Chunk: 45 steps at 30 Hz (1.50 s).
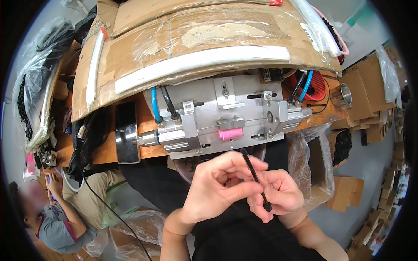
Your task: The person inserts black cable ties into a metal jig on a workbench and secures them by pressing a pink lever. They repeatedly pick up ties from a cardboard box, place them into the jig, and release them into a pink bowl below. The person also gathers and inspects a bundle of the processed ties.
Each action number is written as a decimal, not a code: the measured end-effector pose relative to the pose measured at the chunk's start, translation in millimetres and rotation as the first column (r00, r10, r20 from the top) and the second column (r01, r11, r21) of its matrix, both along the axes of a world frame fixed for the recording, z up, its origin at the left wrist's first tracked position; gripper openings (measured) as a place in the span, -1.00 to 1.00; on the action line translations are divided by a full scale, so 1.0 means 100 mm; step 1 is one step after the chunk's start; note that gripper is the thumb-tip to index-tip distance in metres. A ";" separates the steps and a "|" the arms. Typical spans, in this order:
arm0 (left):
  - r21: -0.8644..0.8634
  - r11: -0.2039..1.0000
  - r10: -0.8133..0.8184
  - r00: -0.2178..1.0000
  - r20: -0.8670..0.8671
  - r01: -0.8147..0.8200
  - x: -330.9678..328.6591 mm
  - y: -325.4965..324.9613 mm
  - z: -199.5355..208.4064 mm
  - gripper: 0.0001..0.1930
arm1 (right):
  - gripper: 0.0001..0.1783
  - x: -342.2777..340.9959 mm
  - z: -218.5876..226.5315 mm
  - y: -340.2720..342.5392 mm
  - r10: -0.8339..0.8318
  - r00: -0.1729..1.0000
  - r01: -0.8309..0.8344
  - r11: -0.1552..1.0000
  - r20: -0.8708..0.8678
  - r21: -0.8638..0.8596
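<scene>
A slim black mascara wand [249, 163], its upper part ridged like a brush, slants between my hands in front of my body. My left hand [211, 187] is curled, with thumb and index finger closed on the wand's middle. My right hand [285, 193] pinches its lower part, and the lower tip shows past the fingers. Just beyond them is a metal fixture plate [252, 89] with a cylinder on the left [174, 138] and another on the right [292, 117]. A pink block [230, 133] sits at the fixture's front middle, touched by neither hand.
A plastic-wrapped cardboard sheet [170, 41] overhangs the fixture's back. On the bench are a dark phone [127, 145], a red basket [320, 87] and a metal cup [345, 94]. Blue and black air hoses rise from the cylinders. Another person [63, 226] sits at lower left.
</scene>
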<state>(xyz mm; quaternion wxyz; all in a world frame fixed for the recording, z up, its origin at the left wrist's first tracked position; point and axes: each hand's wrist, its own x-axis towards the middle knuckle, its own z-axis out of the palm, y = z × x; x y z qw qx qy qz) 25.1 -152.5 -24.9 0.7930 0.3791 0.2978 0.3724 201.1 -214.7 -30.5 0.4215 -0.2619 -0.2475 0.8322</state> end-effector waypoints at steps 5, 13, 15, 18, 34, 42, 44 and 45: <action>0.029 0.999 -0.026 0.966 0.257 0.019 0.03 -0.09 -0.24 -0.88 | -0.72 0.06 0.00 -0.03 0.009 0.998 -0.012 0.998 -0.056 -0.060; -0.033 0.996 -0.075 0.964 0.255 0.086 0.04 -0.09 -0.25 -0.86 | -0.70 0.07 0.02 -0.08 -0.048 0.996 0.046 0.999 0.079 0.030; -0.044 0.994 -0.085 0.960 0.265 0.100 0.05 -0.08 -0.25 -0.87 | -0.70 0.07 0.04 -0.10 -0.080 0.986 0.072 0.996 0.149 0.059; -0.010 0.996 -0.085 0.968 0.235 0.090 0.06 -0.07 -0.23 -0.87 | -0.71 0.07 0.04 -0.11 -0.124 0.970 0.103 0.989 0.210 0.110; -0.029 0.990 -0.124 0.941 0.315 0.140 0.09 -0.07 -0.27 -0.84 | -0.78 0.09 0.11 -0.16 -0.177 0.923 0.117 0.975 0.342 0.190; -0.217 0.961 -0.100 0.949 0.299 0.169 0.12 -0.06 -0.17 -0.85 | -0.85 0.06 0.10 -0.18 -0.285 0.859 0.151 0.934 0.425 0.323; -0.230 0.956 -0.100 0.940 0.325 0.181 0.12 -0.05 -0.17 -0.83 | -0.87 0.05 0.12 -0.17 -0.292 0.850 0.156 0.935 0.439 0.319; -0.236 0.953 -0.101 0.936 0.337 0.188 0.12 -0.05 -0.17 -0.82 | -0.88 0.07 0.13 -0.16 -0.288 0.845 0.152 0.937 0.450 0.315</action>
